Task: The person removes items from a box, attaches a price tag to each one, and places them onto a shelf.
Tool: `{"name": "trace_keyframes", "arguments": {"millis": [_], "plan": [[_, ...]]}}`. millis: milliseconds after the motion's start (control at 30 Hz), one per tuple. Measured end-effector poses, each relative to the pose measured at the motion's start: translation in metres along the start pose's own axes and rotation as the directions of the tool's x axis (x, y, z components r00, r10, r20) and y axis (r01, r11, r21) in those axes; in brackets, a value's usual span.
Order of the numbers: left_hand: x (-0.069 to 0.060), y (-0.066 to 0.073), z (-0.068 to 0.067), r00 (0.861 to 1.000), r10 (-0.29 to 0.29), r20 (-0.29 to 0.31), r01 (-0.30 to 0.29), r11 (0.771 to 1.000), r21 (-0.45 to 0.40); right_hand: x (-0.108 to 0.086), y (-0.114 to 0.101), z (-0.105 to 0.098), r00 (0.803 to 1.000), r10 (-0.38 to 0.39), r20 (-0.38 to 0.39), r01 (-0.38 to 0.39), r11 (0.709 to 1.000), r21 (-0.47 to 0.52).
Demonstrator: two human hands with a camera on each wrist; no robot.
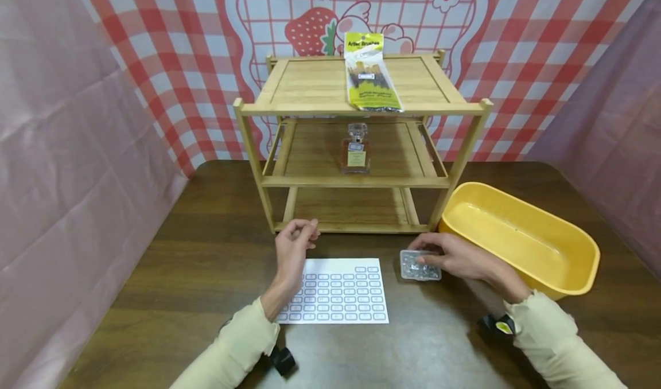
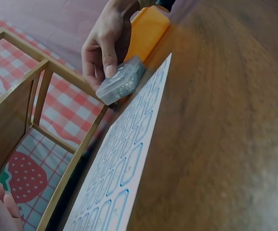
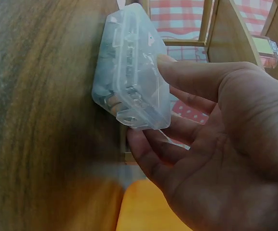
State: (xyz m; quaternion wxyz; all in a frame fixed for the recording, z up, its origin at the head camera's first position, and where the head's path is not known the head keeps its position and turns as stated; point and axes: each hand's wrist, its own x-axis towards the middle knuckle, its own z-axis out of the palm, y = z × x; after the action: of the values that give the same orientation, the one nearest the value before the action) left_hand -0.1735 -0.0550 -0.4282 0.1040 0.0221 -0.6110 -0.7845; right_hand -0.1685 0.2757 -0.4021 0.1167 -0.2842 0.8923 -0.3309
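My right hand (image 1: 457,256) holds a small clear plastic box (image 1: 412,269) at the tabletop, right of a label sheet. In the right wrist view the thumb lies on the lid of the box (image 3: 146,62) and the other fingers curl round its far side. Small shiny pieces show through the plastic, too blurred to name. Over the left side of the white sheet of labels (image 1: 343,297) is my left hand (image 1: 292,254), its fingers loosely curled with nothing visible in them. The sheet lies flat, with rows of blue-bordered labels; its top row is mostly blank.
Behind the hands stands a three-tier wooden rack (image 1: 356,181). A pack of artist brushes (image 1: 373,82) lies on its top tier, and a perfume bottle (image 1: 356,155) stands on the middle one; both carry a small label. A yellow tub (image 1: 527,234) sits at the right.
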Motion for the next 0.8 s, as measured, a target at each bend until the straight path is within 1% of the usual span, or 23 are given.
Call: {"name": "trace_keyframes", "arguments": {"millis": [200, 433, 600, 733, 800], "plan": [[0.0, -0.001, -0.003, 1.0, 0.001, -0.019, -0.001, 1.0, 0.012, 0.002, 0.005, 0.002, 1.0, -0.005, -0.012, 0.005, 1.0, 0.007], [0.001, -0.001, -0.006, 1.0, 0.007, -0.018, -0.007, 1.0, 0.024, 0.002, 0.009, 0.005, 1.0, 0.023, -0.016, -0.022, 0.999, 0.035], [0.001, -0.002, -0.007, 1.0, 0.009, -0.015, -0.009, 0.999, 0.036, 0.003, 0.011, 0.007, 1.0, 0.02, -0.02, -0.019, 0.997, 0.071], [0.002, -0.001, -0.01, 1.0, 0.007, -0.001, -0.007, 0.999, 0.042, 0.004, 0.011, 0.008, 0.999, 0.027, -0.029, -0.024, 0.996, 0.089], [0.002, 0.0, -0.012, 1.0, 0.009, 0.028, -0.011, 0.997, 0.071, 0.004, 0.011, 0.008, 0.999, 0.027, -0.047, -0.024, 0.997, 0.077]]}}
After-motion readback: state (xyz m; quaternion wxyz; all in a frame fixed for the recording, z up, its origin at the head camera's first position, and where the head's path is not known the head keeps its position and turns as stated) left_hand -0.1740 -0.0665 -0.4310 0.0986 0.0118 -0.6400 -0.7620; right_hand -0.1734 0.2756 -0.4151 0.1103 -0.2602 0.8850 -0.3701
